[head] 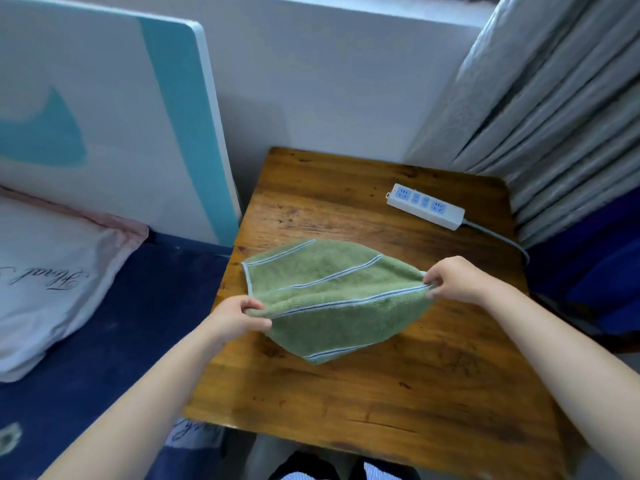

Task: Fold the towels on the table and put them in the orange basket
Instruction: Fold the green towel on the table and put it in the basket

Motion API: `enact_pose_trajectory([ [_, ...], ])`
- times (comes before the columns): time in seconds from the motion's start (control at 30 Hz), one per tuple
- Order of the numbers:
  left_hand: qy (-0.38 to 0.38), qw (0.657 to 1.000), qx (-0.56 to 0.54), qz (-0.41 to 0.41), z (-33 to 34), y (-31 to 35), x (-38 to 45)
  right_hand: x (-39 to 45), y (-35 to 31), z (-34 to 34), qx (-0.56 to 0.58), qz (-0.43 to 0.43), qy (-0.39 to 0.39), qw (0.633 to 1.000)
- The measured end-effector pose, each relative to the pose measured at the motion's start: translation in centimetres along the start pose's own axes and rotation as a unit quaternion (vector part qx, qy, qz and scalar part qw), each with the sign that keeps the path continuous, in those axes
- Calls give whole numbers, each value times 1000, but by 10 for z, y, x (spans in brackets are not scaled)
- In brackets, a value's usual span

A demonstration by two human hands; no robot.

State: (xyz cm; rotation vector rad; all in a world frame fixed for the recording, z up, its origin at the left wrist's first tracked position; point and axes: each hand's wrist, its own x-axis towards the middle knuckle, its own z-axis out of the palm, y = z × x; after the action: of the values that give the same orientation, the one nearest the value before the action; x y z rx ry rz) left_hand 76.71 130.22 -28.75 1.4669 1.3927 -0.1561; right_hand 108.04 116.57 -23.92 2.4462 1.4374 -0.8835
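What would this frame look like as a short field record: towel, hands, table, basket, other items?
towel: one green towel with blue stripes, held stretched above the table, not yet fully folded
left hand: pinches the towel's left end
right hand: pinches the towel's right end
table: wooden, beside a bed
power strip: white, lies at the table's far right
orange basket: not in view
pillow: on the bed, left

Fuzzy terry-cloth towel (332, 299); glossy, scuffed wood table (398, 393); smooth plastic power strip (425, 206)
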Motion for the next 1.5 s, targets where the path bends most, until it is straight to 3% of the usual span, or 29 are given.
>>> enact_pose_trajectory([
  [0.17,41,983,173,55,0,12,-26,-21,-9,-6,-123,2,34,992],
  [0.33,138,939,273,158,-37,49,-30,-23,-16,-46,-142,-9,150,978],
  [0.5,286,896,246,236,-95,129,-19,-13,-32,-105,-26,27,326,945],
  [0.63,408,842,176,304,-136,207,-34,-20,-49,-170,59,31,480,875],
  [0.73,451,813,138,341,-150,238,-54,-37,-52,-209,85,26,539,838],
  [0.8,450,800,136,372,-152,239,-60,-48,-47,-217,84,2,546,833],
  [0.93,409,801,197,390,-146,209,-54,-56,-29,-192,46,-56,501,863],
  [1.1,250,819,391,337,-114,139,-30,-55,-9,-97,5,-122,311,943],
  [1.23,88,801,516,291,-75,82,-18,-59,-8,-14,-38,-103,157,982],
  [1.37,-79,775,586,224,-34,29,-8,-65,-13,61,-80,-62,4,995],
  [1.5,-202,711,658,143,1,-11,-6,-70,-19,122,-110,-33,-134,984],
])
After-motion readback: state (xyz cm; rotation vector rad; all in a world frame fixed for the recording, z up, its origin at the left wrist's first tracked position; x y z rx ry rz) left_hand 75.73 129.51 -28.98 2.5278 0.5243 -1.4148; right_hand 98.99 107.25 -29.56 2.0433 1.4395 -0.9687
